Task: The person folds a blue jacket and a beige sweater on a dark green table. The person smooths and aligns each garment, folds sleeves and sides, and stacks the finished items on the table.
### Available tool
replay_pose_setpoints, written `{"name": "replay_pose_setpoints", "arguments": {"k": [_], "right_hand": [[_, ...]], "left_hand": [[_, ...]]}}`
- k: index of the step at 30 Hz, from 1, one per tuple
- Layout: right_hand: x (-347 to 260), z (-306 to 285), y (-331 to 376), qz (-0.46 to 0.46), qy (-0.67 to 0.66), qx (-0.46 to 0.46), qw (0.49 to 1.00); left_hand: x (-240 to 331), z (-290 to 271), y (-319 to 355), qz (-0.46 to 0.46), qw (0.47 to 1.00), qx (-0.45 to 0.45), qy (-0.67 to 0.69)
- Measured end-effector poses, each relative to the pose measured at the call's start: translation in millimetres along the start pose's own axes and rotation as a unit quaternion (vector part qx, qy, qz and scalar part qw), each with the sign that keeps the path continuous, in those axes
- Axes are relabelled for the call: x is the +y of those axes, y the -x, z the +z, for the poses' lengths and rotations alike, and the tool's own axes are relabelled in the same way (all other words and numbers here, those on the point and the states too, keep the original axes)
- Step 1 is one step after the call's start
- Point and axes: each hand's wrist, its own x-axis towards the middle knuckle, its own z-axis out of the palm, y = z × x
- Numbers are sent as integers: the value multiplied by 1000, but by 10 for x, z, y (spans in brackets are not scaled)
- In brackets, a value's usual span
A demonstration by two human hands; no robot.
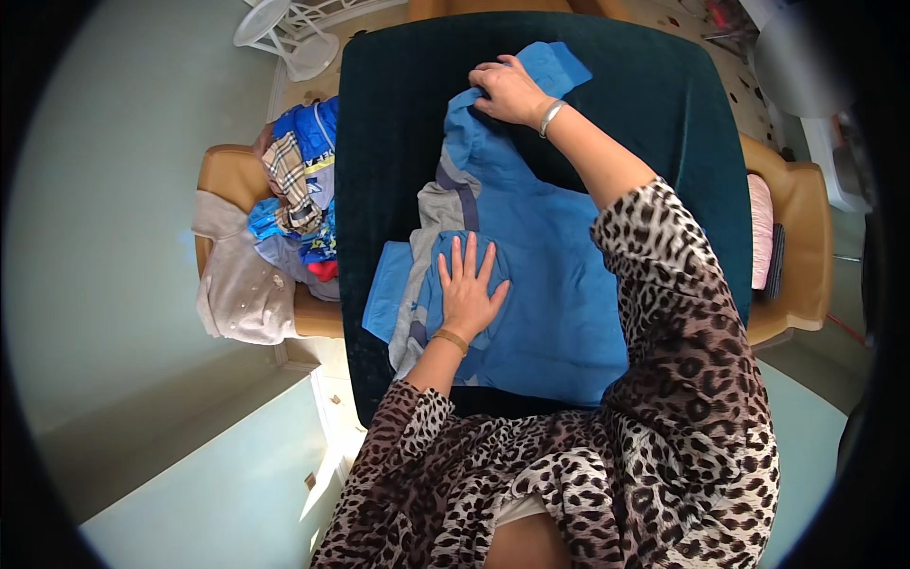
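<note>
A blue and grey sweatshirt lies spread on a table covered with a dark green cloth. My left hand rests flat on its near left part, fingers spread, pressing a folded sleeve. My right hand reaches to the far end of the garment and lies on the blue sleeve there, fingers curled onto the fabric. Both arms wear leopard-print sleeves. A bracelet sits on each wrist.
A tan chair at the left holds a pile of clothes, with a beige shirt draped over it. Another tan chair with a pink cushion stands at the right. A white fan base is at the top left.
</note>
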Motion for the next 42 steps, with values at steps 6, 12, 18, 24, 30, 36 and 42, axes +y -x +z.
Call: {"name": "replay_pose_setpoints", "arguments": {"k": [6,12,18,24,30,36,42], "right_hand": [[-1325,-1382,607,-99,30,100,990],[-2784,-977,2322,-207,-149,-72,964],[-2088,-654,3374,107,-337,2,935],[397,119,4294,421,-106,152,888],[1099,380,4040,430,-106,104,891],[768,-309,4169,216,57,143,964],[52,256,5060,187,36,129,973]], "left_hand": [[-23,-22,15,-19,1000,1,-25],[-189,53,174,-112,971,-9,209],[-813,595,626,-335,546,-20,768],[-362,-161,646,-331,626,122,695],[-170,-431,228,-375,695,42,612],[-464,-1348,119,-282,663,12,693],[-1211,-670,860,-467,657,-67,588]]}}
